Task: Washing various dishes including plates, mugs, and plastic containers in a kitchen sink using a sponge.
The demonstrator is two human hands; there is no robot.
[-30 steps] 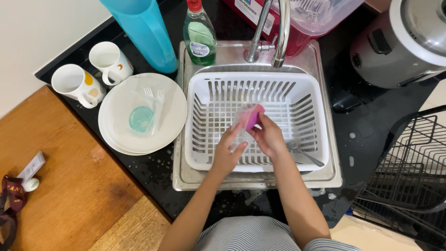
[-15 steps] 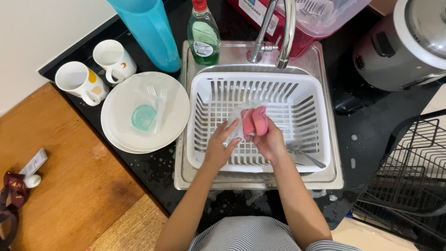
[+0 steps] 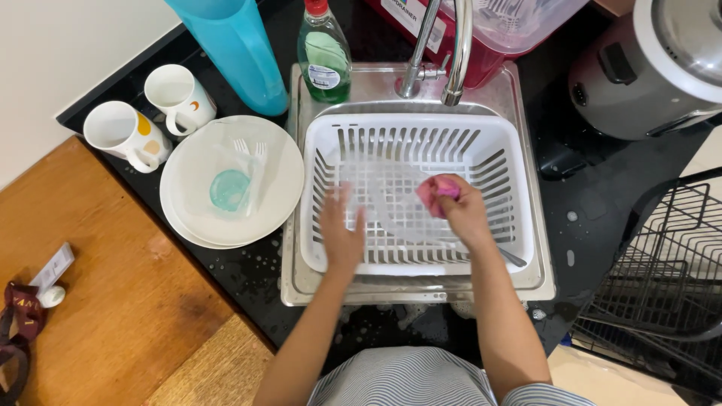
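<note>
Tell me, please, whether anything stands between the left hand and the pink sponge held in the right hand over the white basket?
Nothing solid shows between them. The left hand and the pink sponge in the right hand are apart above the white basket; only a faint, blurred clear shape lies there.

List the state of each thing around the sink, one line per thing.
Left hand: open, fingers spread, over the basket.
Right hand: closed around the pink sponge.
White slotted basket: sitting in the sink, holds something clear, blurred.
Tap: no water seen running.
Green soap bottle: upright, capped.
Stacked plates: flat, clear forks and a teal lid on top.
Two mugs: upright, empty.
</note>
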